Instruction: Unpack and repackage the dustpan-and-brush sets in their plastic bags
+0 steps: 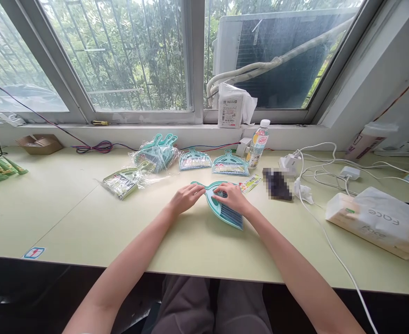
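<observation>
A mint-green dustpan (212,207) lies tilted on the table in front of me, its handle pointing left. Nested in it is a hand brush (232,215) with dark blue-grey bristles. My left hand (187,198) is closed, fingers pinching the handle end. My right hand (233,196) is closed over the brush's upper part inside the pan, hiding some of it. Just beyond the right hand lies a printed card (251,184). Farther back stand two similar dustpan sets, one left (194,160) and one right (230,164).
Several bagged green dustpans (157,154) and a clear-wrapped set (123,181) lie back left. A bottle (259,144) stands near the sill. To the right are a blurred dark object (278,184), white cables (321,222) and a tissue pack (374,220). A cardboard box (40,144) sits far left.
</observation>
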Action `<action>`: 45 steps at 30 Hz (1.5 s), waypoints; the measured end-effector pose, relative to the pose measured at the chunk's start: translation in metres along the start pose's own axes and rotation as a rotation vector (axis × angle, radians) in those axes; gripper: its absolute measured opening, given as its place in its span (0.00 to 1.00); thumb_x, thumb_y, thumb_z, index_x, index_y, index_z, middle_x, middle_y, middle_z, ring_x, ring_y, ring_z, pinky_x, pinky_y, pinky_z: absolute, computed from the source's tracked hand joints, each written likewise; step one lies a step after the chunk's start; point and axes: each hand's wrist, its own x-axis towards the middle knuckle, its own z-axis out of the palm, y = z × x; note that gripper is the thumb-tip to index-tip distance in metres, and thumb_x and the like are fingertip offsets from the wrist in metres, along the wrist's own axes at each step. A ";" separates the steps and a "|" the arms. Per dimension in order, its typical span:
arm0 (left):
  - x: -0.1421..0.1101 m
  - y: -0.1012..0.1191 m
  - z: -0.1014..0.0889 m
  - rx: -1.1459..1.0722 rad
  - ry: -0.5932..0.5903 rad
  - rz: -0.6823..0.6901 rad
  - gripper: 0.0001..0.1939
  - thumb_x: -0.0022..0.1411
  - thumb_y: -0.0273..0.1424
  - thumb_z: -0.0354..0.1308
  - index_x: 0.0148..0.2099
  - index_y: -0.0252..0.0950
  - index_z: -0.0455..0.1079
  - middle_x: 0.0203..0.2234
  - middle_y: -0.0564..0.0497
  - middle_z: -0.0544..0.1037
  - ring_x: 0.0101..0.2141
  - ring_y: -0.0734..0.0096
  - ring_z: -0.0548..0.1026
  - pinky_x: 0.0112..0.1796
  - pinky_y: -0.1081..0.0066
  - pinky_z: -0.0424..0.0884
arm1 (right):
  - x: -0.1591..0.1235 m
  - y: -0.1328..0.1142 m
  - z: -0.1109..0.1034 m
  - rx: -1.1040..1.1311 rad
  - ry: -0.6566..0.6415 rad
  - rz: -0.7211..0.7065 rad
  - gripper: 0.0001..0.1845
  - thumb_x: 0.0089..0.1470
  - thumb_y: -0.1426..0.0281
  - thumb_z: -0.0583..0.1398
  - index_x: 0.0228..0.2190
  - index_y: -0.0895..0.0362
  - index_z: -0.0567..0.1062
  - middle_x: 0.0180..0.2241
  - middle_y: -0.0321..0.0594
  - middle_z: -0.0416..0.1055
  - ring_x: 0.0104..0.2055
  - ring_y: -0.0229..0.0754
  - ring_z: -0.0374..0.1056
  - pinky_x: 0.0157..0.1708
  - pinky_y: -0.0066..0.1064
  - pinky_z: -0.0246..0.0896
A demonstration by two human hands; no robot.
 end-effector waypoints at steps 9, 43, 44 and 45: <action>0.022 0.029 -0.003 -1.103 0.023 -0.632 0.27 0.61 0.46 0.52 0.59 0.40 0.57 0.53 0.41 0.68 0.51 0.57 0.70 0.49 0.56 0.67 | -0.001 -0.016 0.003 0.121 0.363 0.153 0.14 0.51 0.56 0.60 0.30 0.54 0.76 0.35 0.38 0.74 0.33 0.41 0.67 0.40 0.35 0.55; 0.014 0.003 0.004 -1.404 0.291 -1.158 0.24 0.48 0.33 0.67 0.47 0.37 0.66 0.40 0.48 0.75 0.35 0.68 0.76 0.33 0.69 0.76 | 0.000 0.007 -0.015 0.048 0.848 0.445 0.31 0.63 0.57 0.35 0.51 0.58 0.68 0.51 0.54 0.68 0.56 0.52 0.61 0.56 0.48 0.48; 0.014 0.006 0.005 -1.409 0.264 -1.135 0.26 0.47 0.34 0.68 0.49 0.37 0.65 0.42 0.47 0.75 0.37 0.66 0.76 0.33 0.69 0.76 | -0.002 -0.001 -0.012 0.025 0.784 0.365 0.30 0.64 0.58 0.35 0.52 0.56 0.67 0.55 0.52 0.66 0.60 0.51 0.57 0.58 0.48 0.45; 0.015 0.009 0.005 -1.415 0.244 -1.110 0.28 0.47 0.35 0.68 0.50 0.38 0.65 0.43 0.47 0.75 0.38 0.65 0.76 0.34 0.68 0.75 | -0.003 -0.009 -0.007 -0.006 0.688 0.268 0.30 0.64 0.58 0.35 0.53 0.55 0.66 0.57 0.49 0.63 0.63 0.50 0.52 0.60 0.49 0.41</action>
